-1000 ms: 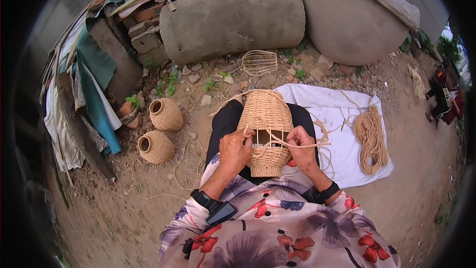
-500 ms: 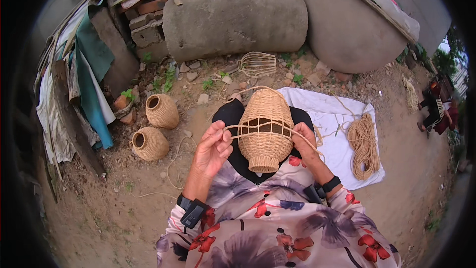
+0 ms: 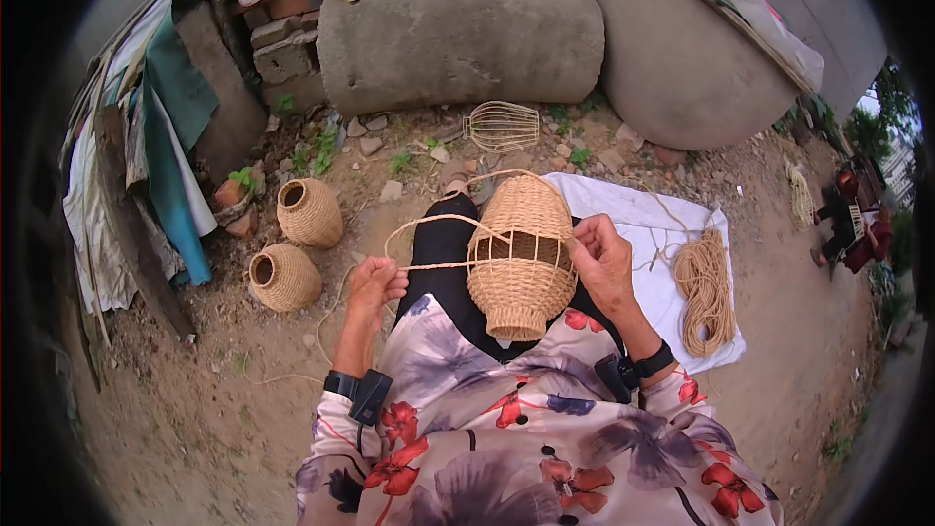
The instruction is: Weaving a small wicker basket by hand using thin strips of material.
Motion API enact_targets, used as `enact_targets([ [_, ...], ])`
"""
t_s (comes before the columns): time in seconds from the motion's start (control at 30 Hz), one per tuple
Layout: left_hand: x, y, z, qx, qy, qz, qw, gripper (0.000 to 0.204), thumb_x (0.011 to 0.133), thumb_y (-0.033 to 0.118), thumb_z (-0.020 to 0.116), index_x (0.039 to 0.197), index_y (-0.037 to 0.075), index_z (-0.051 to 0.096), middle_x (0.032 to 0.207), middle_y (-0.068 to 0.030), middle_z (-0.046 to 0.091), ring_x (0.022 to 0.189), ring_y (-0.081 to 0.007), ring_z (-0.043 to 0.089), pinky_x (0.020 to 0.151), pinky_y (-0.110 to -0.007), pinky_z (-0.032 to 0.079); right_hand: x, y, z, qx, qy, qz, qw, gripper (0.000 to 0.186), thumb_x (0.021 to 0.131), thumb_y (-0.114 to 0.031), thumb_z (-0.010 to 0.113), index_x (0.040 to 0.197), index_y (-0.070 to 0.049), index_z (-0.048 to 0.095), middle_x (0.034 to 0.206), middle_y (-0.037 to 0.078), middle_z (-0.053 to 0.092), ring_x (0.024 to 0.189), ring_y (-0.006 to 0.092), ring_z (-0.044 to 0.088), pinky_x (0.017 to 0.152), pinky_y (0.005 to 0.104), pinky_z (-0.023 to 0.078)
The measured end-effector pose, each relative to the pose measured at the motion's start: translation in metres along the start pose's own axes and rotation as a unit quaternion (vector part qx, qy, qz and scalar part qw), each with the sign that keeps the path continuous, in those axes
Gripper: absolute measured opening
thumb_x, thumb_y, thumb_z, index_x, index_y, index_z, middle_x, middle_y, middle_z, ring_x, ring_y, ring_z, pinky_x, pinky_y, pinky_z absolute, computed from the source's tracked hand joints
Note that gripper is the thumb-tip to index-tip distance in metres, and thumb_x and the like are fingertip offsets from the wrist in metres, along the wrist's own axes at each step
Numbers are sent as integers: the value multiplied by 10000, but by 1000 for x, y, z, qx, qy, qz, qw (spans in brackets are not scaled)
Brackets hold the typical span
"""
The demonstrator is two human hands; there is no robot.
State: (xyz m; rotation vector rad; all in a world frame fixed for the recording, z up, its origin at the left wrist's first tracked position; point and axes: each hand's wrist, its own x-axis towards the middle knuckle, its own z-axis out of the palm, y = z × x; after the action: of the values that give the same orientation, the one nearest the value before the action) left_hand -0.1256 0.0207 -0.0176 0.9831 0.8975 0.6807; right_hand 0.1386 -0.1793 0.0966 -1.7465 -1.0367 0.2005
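On my dark-clad lap, woven basket, neck toward 6 o'clock. Done, I judge: weave closed above and below. Left: open band across the middle, bare ribs showing. Rope coil at 3 o'clock; upper jar and lower jar, both at 9, look fully woven. My right hand sits at the basket's 3 o'clock, fingers bent, tips at its side; can't tell what they pinch. My left hand, out at 8–9, narrow, holds cord running to the band.
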Motion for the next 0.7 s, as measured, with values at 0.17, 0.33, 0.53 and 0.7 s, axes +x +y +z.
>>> enact_targets([
  [0.17, 5, -24, -1, -28, 51, -27, 998, 86, 884, 124, 602, 896, 60, 546, 792, -70, 647, 632, -125, 632, 545, -240, 539, 26, 11, 19, 45, -123, -15, 991, 102, 798, -37, 588, 881, -5, 538, 621, 25, 523, 558, 100, 496, 518, 257, 405],
  [0.33, 3, -19, 4, -56, 52, -28, 997, 96, 885, 138, 612, 881, 71, 543, 786, -58, 644, 635, -120, 629, 559, -243, 541, 21, -12, 27, -103, -110, -33, 988, 123, 776, -117, 602, 860, -53, 538, 581, 93, 564, 559, 251, 593, 550, 361, 446],
  [0.53, -7, 18, 37, -149, -155, -5, 977, 105, 902, 151, 610, 921, 60, 560, 833, -71, 655, 697, -93, 646, 611, -214, 550, 9, -11, 36, -228, -70, -75, 968, 133, 739, -99, 576, 850, -73, 506, 600, 112, 588, 597, 324, 609, 583, 437, 458],
  [0.7, -19, 21, 93, 44, -194, 11, 980, 140, 870, 163, 658, 935, 45, 619, 800, -20, 634, 624, -66, 588, 562, -198, 499, -8, -8, 35, -152, -21, -77, 985, 108, 721, -43, 579, 794, -63, 503, 581, 96, 569, 542, 288, 597, 526, 387, 453],
])
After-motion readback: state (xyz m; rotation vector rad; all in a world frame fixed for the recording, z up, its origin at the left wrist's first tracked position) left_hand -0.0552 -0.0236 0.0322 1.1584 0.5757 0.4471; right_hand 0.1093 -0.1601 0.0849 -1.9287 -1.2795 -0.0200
